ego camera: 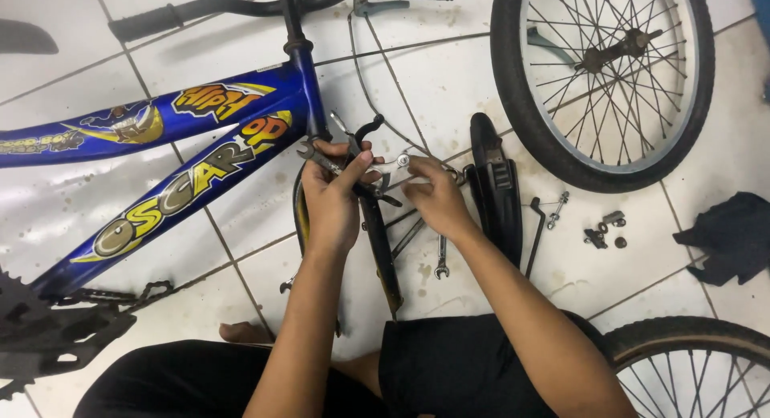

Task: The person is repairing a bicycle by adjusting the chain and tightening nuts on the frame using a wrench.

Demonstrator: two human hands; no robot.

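I have the left hand (pixel 330 197) closed around a wrench (pixel 319 159), its open jaw end poking out above the knuckles just below the blue frame (pixel 160 157), close to where the frame meets the fork. The right hand (pixel 437 200) pinches with thumb and forefinger at a small round silver nut or washer (pixel 403 160) on the brake caliper (pixel 370 157), which sits between my two hands; those fingers are narrow, nearly shut on the part, though I cannot tell whether they actually clamp it. The wrench looks like stiff, thin steel, light enough for one hand, and I judge it best held far down the shank as I have it, for leverage. The little nut looks smooth and slippery, easy to drop and lose on the white tile floor (pixel 449 81), so fingertips only, and close. The caliper arms look rigid but springy about their pivot, and the cable (pixel 377 105) running up to the handlebar (pixel 241 5) looks thin and liable to kink. A second wrench (pixel 441 259) lies on the floor just under my right wrist, a black mudguard (pixel 496 189) beside it, loose bolts (pixel 603 229) further right, and a wheel (pixel 603 73) beyond.
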